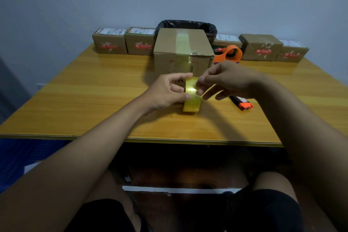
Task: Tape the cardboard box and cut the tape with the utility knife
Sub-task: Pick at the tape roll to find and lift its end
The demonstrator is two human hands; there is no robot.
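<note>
A cardboard box (169,47) stands at the middle of the wooden table (94,103), with a yellowish tape strip (183,43) running over its top and down its front face. In front of it my left hand (166,92) grips a roll of yellow tape (192,102) held upright just above the table. My right hand (227,81) pinches the tape on the roll's upper edge with thumb and forefinger. An orange and black utility knife (243,104) lies on the table just right of my right hand, untouched.
An orange tape dispenser (230,54) sits right of the box. Several small sealed parcels (110,43) line the back edge, and a black-lined bin (188,24) stands behind the box. My knees show below the table's front edge.
</note>
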